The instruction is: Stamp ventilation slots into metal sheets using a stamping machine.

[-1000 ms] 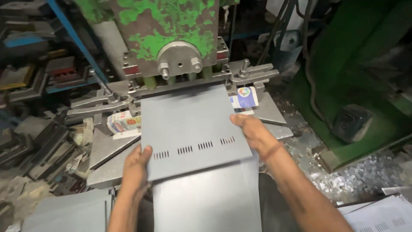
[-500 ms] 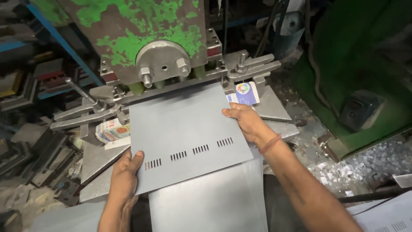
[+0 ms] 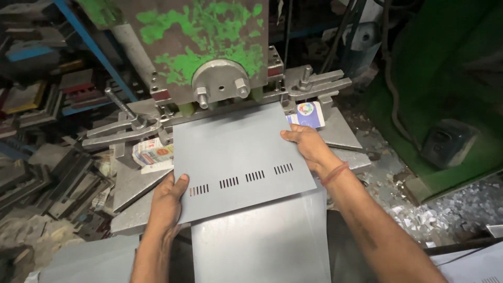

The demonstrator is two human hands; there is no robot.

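Further under the press (image 3: pixel 209 47) goes our metal sheet (image 3: pixel 238 157)!
We grip it at both sides: left hand (image 3: pixel 167 202) clamping the near corner, right hand (image 3: pixel 309 147) the far edge.

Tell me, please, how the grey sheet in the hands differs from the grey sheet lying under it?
The held sheet has a row of slot groups near its front edge; the lower sheet looks plain. The held sheet sits skewed, gripped by the left hand and right hand; the lower sheet lies untouched. Both are flat grey metal.
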